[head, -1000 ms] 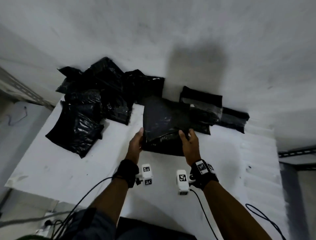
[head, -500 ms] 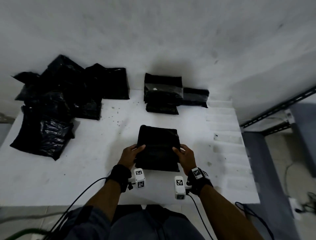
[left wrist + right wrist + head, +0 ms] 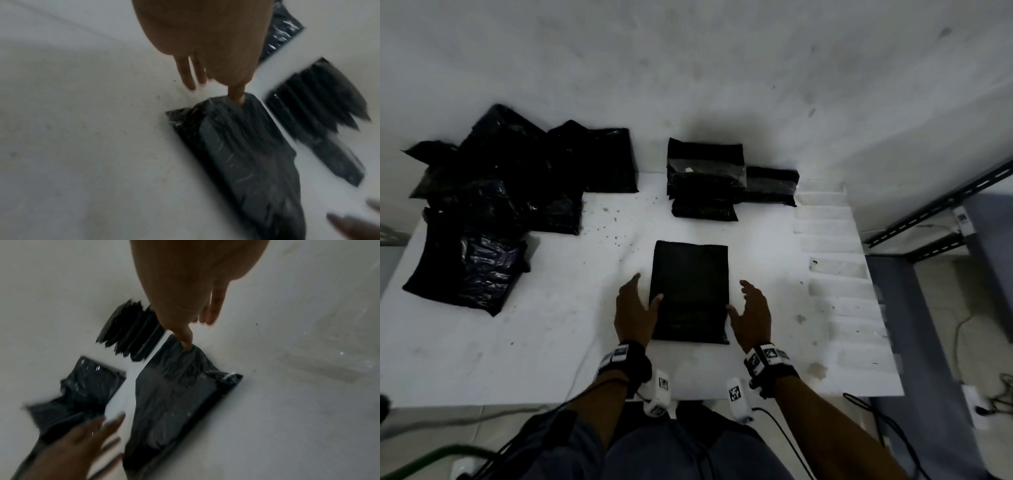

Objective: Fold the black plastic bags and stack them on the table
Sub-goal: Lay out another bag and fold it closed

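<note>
Near the table's [image 3: 517, 359] front edge, the head view showed a folded bag [image 3: 690, 291] between the left hand [image 3: 635, 313] and right hand [image 3: 753, 317], fingers spread. Only the left wrist view showed a thumb [image 3: 236, 94] touching its corner; the right wrist view likewise [image 3: 186, 337].

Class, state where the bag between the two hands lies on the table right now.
In the head view, the folded bag lies flat at the table's near centre, between the left hand and right hand.

Black folded bag [image 3: 690, 291], glossy black bag heap [image 3: 482, 219], white table [image 3: 551, 325], black wristbands [image 3: 628, 359]
</note>
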